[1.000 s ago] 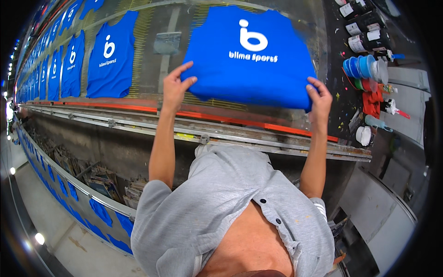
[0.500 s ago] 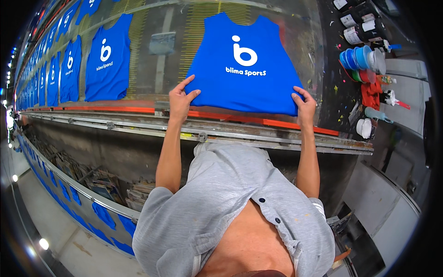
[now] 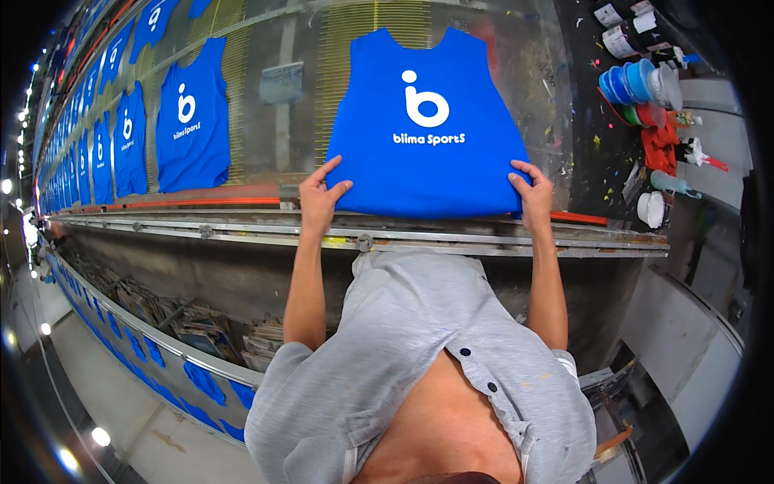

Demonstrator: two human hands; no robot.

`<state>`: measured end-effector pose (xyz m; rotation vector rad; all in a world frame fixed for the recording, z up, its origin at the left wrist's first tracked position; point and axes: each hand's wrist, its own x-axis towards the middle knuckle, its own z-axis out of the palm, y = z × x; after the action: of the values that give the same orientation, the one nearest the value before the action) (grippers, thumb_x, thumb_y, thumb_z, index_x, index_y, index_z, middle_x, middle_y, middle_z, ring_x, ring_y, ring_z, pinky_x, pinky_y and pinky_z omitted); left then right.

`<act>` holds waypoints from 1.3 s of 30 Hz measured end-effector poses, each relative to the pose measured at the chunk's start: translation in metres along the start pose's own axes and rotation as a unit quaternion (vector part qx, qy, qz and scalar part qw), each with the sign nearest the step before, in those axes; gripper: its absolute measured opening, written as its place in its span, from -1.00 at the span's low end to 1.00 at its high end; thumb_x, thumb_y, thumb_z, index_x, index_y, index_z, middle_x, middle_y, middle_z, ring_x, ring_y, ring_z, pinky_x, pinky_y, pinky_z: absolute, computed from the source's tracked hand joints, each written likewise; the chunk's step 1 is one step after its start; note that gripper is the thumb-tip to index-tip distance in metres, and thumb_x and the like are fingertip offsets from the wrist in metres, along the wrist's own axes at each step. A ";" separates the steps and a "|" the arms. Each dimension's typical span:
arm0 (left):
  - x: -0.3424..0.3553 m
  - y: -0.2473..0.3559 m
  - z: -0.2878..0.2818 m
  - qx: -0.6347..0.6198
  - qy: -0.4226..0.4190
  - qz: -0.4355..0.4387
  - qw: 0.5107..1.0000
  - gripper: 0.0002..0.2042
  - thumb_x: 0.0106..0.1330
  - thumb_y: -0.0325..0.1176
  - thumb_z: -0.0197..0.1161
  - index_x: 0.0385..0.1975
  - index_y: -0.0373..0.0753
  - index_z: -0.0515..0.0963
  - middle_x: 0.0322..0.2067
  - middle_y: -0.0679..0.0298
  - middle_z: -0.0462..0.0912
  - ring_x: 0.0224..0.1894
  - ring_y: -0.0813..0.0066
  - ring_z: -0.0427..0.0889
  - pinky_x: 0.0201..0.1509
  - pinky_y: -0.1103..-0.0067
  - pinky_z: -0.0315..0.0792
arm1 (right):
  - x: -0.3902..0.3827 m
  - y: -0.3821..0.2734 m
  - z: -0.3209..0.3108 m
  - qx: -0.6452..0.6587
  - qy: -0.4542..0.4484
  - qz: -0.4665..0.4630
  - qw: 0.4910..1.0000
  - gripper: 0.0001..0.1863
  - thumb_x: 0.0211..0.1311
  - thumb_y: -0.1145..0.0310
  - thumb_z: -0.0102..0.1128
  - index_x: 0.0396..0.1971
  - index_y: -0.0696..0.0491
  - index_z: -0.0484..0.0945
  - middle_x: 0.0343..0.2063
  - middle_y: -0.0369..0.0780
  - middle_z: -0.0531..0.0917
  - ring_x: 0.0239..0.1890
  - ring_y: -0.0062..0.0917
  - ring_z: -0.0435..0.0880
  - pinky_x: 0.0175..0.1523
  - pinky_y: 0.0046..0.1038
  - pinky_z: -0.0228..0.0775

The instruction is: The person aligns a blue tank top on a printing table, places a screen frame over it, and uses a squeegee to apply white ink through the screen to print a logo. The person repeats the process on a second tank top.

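A sleeveless blue vest point(image 3: 427, 173) with a white printed design lies face up on the table, its neck opening at the far side. My left hand point(image 3: 320, 194) grips its lower left edge, thumb on top of the cloth and index finger stretched along the side. At the lower right edge, my right hand point(image 3: 534, 192) pinches the cloth between thumb and fingers. The fingers beneath the fabric are partly hidden. The near hem hangs slightly over the orange strip point(image 3: 582, 218) at the table's edge.
More blue vests point(image 3: 193, 121) lie in rows along the table point(image 3: 282, 56) to the left. A metal rail point(image 3: 451, 239) runs along its near edge. At right, a dark surface holds stacked blue tubs point(image 3: 633, 82), a red cloth point(image 3: 657, 149) and a white cup point(image 3: 651, 210).
Both hands have drawn the vest's lower edge toward me, so the hem now covers part of the orange strip. The whole view has shifted slightly.
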<state>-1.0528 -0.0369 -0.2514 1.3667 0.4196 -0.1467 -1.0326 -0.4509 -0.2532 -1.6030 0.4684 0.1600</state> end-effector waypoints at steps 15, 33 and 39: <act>0.009 -0.070 -0.040 0.253 0.104 -0.018 0.962 -0.64 0.16 -0.62 0.37 0.00 -0.47 0.60 -0.22 0.11 0.74 -0.24 0.51 0.68 -0.08 0.60 0.54 | 0.007 0.065 -0.028 -0.189 -0.011 0.082 0.978 -0.76 0.16 0.55 0.32 -0.14 0.16 0.66 -0.48 -0.36 0.60 -0.48 -0.73 0.52 -0.41 -0.59 0.41; 0.007 -0.082 0.066 0.579 -0.228 0.301 0.722 -0.91 0.06 -0.46 0.20 -0.42 -0.22 0.54 -0.34 0.21 0.43 -0.16 0.27 0.42 -0.10 0.42 0.28 | -0.003 0.050 0.035 -0.514 -0.212 -0.301 0.775 -0.81 -0.01 0.48 0.35 -0.34 0.05 0.57 -0.33 -0.21 0.51 -0.22 -0.30 0.50 -0.19 -0.31 0.31; 0.007 -0.081 0.059 0.576 -0.254 0.313 0.711 -0.95 0.04 -0.47 0.19 -0.49 -0.24 0.53 -0.39 0.22 0.44 -0.20 0.28 0.42 -0.12 0.41 0.27 | -0.008 0.059 0.029 -0.496 -0.233 -0.344 0.763 -0.84 -0.01 0.51 0.32 -0.39 0.07 0.55 -0.38 -0.22 0.51 -0.28 -0.32 0.49 -0.22 -0.31 0.29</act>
<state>-1.0623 -0.1103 -0.3197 2.5175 -0.7904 -0.2239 -1.0581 -0.4223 -0.3071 -2.5530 -0.7611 0.2564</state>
